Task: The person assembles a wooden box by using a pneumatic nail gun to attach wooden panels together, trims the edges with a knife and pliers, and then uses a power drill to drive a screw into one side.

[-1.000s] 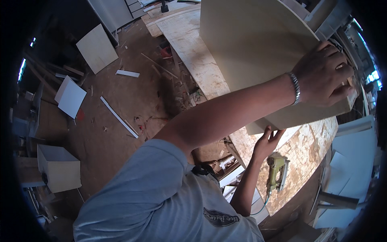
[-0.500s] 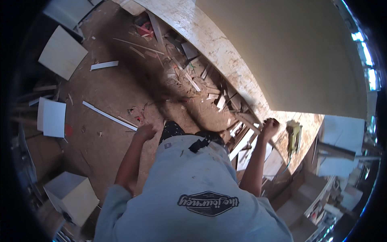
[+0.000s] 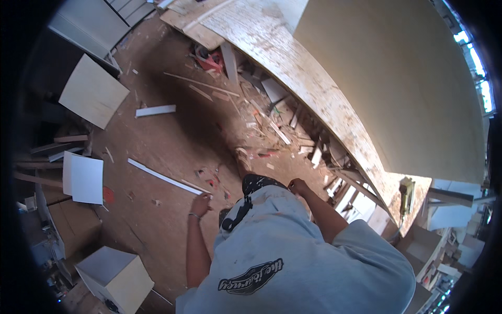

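My left hand (image 3: pixel 201 203), with a band at the wrist, hangs beside my body above the floor. Its fingers are loosely bent and apart, holding nothing. A long white strip (image 3: pixel 162 176) lies on the floor and, in the picture, ends right by that hand. In front of my waist is my right hand (image 3: pixel 298 187), its fingers curled in and nothing visible in them. It is nearest my dark spotted trousers (image 3: pixel 264 181). A yellow-green air tool (image 3: pixel 407 196), like a nail gun with a hose, lies on the workbench (image 3: pixel 329 102) at the right, apart from both hands.
A big beige panel (image 3: pixel 397 89) rests on the bench. Wood offcuts (image 3: pixel 280 133) and scraps litter the floor under its edge, near a red tool (image 3: pixel 212 62). On the left stand a pale board (image 3: pixel 94 91), a white panel (image 3: pixel 83 178) and an open box (image 3: pixel 115 272).
My right hand has drawn away from the bench edge to my waist. My body has turned, one foot now shows forward, and the surroundings have shifted right and down in view.
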Action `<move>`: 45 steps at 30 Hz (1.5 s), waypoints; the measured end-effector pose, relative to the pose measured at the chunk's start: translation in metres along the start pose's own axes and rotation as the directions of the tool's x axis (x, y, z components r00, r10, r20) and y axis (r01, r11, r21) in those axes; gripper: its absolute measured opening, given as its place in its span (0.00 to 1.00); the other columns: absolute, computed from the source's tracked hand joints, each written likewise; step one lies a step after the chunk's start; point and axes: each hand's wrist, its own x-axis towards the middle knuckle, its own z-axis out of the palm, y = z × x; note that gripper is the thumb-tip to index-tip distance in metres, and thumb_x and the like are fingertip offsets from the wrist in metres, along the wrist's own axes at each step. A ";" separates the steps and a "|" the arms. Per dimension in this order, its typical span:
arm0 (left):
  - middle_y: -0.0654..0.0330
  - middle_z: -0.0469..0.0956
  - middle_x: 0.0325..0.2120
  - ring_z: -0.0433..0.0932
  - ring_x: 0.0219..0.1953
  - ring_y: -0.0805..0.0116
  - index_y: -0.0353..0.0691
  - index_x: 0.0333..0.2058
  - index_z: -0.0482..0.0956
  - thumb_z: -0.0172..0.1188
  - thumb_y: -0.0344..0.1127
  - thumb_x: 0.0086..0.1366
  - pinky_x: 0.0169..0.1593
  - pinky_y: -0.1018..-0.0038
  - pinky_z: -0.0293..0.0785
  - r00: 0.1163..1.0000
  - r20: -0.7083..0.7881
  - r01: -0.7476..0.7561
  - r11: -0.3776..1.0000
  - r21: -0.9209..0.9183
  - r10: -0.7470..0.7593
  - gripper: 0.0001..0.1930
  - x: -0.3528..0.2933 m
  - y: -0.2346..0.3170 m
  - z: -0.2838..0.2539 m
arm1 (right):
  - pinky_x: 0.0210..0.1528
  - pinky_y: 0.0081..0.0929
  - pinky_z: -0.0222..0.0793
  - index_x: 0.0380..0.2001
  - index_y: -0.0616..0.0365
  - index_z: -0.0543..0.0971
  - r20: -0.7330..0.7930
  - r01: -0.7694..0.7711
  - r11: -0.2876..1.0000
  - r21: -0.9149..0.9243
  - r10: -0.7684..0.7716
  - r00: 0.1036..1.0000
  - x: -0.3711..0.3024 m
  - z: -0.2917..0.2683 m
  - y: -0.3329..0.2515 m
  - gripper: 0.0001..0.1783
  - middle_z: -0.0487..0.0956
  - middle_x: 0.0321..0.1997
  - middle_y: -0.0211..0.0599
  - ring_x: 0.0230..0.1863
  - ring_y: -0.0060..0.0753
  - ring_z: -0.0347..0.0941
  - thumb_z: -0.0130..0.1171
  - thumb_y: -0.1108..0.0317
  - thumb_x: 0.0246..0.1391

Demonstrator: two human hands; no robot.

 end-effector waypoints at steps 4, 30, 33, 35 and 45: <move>0.51 0.81 0.38 0.81 0.23 0.65 0.34 0.52 0.75 0.57 0.46 0.70 0.31 0.69 0.80 0.990 0.128 -0.084 0.986 0.143 0.065 0.22 0.004 0.058 -0.013 | 0.35 0.31 0.77 0.28 0.60 0.84 -0.107 0.165 0.984 -0.061 -0.171 0.979 0.079 0.002 -0.089 0.22 0.83 0.22 0.39 0.25 0.32 0.81 0.58 0.50 0.57; 0.62 0.76 0.20 0.78 0.25 0.73 0.34 0.34 0.80 0.57 0.38 0.67 0.29 0.72 0.74 0.808 0.397 -0.588 0.651 0.481 0.436 0.11 0.200 0.269 0.001 | 0.41 0.39 0.78 0.29 0.59 0.85 -0.163 -0.339 0.505 0.794 0.714 0.681 -0.154 0.353 0.082 0.15 0.85 0.34 0.45 0.37 0.43 0.83 0.58 0.59 0.53; 0.61 0.79 0.25 0.79 0.28 0.74 0.35 0.37 0.81 0.56 0.37 0.69 0.31 0.74 0.73 0.559 0.631 -0.825 0.437 0.359 0.538 0.11 0.099 0.344 0.159 | 0.42 0.38 0.77 0.34 0.58 0.86 -0.101 -0.306 0.369 0.878 0.767 0.634 -0.158 0.368 0.092 0.14 0.85 0.35 0.45 0.39 0.43 0.83 0.61 0.59 0.53; 0.60 0.82 0.30 0.80 0.28 0.74 0.35 0.39 0.81 0.55 0.37 0.71 0.33 0.74 0.74 0.449 0.723 -0.881 0.397 0.259 0.525 0.11 0.028 0.356 0.258 | 0.42 0.37 0.77 0.36 0.59 0.85 -0.098 -0.220 0.288 0.932 0.785 0.612 -0.156 0.361 0.128 0.15 0.86 0.36 0.45 0.39 0.43 0.83 0.62 0.60 0.53; 0.56 0.82 0.40 0.77 0.50 0.60 0.38 0.38 0.80 0.58 0.31 0.66 0.57 0.64 0.69 -0.145 0.711 -0.948 -0.301 0.098 0.688 0.06 -0.197 0.368 0.534 | 0.34 0.34 0.75 0.36 0.65 0.80 -0.286 0.133 0.253 0.958 0.813 0.508 -0.234 0.183 0.298 0.14 0.83 0.29 0.45 0.29 0.35 0.81 0.54 0.65 0.58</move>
